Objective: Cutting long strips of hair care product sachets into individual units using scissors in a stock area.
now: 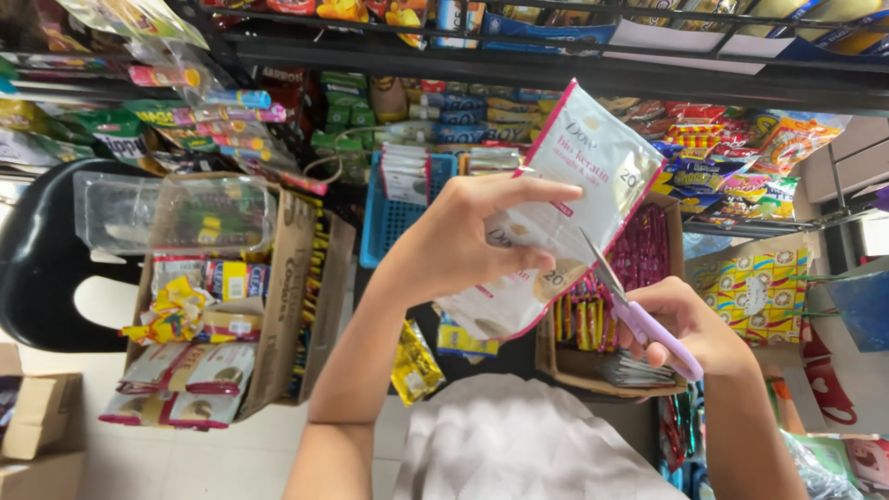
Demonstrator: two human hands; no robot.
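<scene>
My left hand [463, 243] holds up a strip of white sachets with pink edges [565, 199], fingers pinching it near the middle. My right hand [690, 329] grips purple-handled scissors [639, 315], whose metal blades point up and left and meet the strip's right edge between two sachets. Both hands are raised in front of me, above a white cloth [519, 444] on my lap.
A cardboard box [287, 306] of sachets and candy stands at left beside a black chair [42, 268]. A blue basket [394, 218] and another box [579, 366] of small packets sit behind the hands. Snack bags hang on black wire shelves [519, 69] above.
</scene>
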